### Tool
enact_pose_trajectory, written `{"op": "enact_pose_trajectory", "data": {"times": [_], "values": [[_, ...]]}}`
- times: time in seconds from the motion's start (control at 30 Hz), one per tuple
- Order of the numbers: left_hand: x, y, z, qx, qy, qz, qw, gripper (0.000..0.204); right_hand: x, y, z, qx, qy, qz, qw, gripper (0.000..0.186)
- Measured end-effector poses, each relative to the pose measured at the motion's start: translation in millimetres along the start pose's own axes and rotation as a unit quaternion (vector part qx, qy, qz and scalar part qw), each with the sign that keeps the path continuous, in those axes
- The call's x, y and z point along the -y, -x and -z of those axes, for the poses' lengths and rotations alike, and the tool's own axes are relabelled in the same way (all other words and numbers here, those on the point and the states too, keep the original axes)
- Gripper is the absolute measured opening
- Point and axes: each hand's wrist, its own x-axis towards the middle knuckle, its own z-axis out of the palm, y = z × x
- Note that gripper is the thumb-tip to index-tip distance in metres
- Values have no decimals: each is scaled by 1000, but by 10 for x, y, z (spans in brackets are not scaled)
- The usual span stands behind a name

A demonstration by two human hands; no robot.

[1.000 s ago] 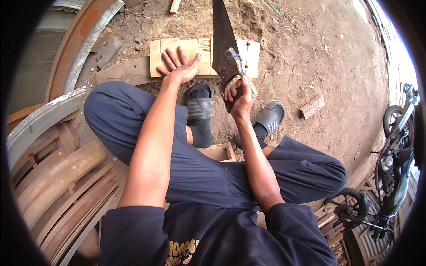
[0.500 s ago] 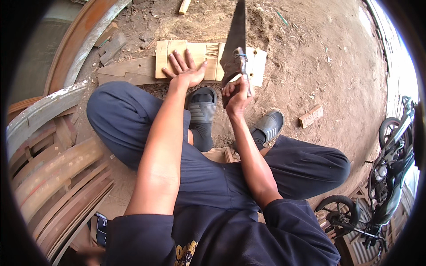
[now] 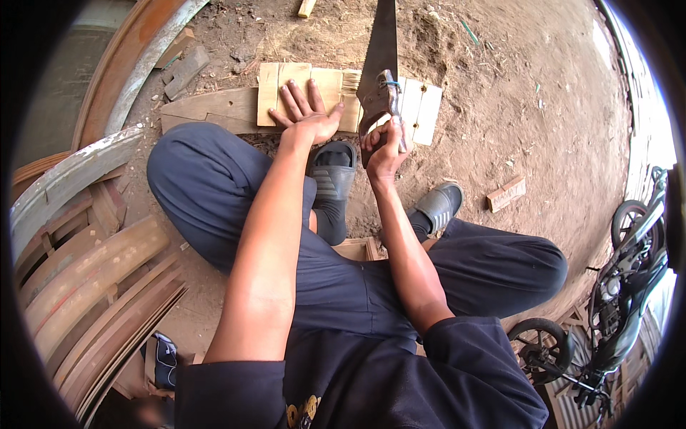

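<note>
My left hand (image 3: 309, 114) lies with spread fingers on a pale wooden board (image 3: 270, 94), pressing on its left half. In my right hand (image 3: 386, 146) is the handle of a handsaw (image 3: 379, 61), its toothed blade pointing away from me across the board. The saw hides part of the board's right half. Several cross lines and a row of thin splintered cuts show on the board near the blade. Beneath the board's left end rests a wider brown plank (image 3: 207, 111) on the ground.
My sandalled feet (image 3: 334, 168) stand just this side of the board. A small wood block (image 3: 506, 194) lies on the dirt to the right. Curved wooden pieces (image 3: 107, 279) are stacked at left, a motorcycle (image 3: 614, 286) stands at far right, and grey bricks (image 3: 187, 71) lie at upper left.
The view has shifted slightly, so the board and both hands appear a little further right. My left hand stays on the board, and the right keeps its hold on the handsaw.
</note>
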Motion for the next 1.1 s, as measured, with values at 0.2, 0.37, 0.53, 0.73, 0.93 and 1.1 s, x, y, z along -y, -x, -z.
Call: {"op": "enact_pose_trajectory", "data": {"times": [0.2, 0.37, 0.53, 0.73, 0.93, 1.1], "values": [[26, -48, -54, -7, -5, -2, 1000, 91, -40, 8, 22, 25, 82, 47, 995, 23], [29, -74, -76, -15, -11, 6, 1000, 89, 87, -50, -134, 24, 155, 36, 987, 26], [25, -87, -109, -31, -13, -7, 999, 91, 83, -173, -172, 20, 116, 63, 991, 26], [49, -105, -133, -32, -11, -2, 999, 91, 333, -257, -257, 49, 21, 46, 998, 25], [24, -62, -77, -25, -15, 0, 1000, 90, 172, 45, 58, 41, 48, -46, 997, 27], [-14, -17, -50, -24, -31, 11, 999, 93, 204, 45, 40, 17, -5, -52, 998, 21]]}}
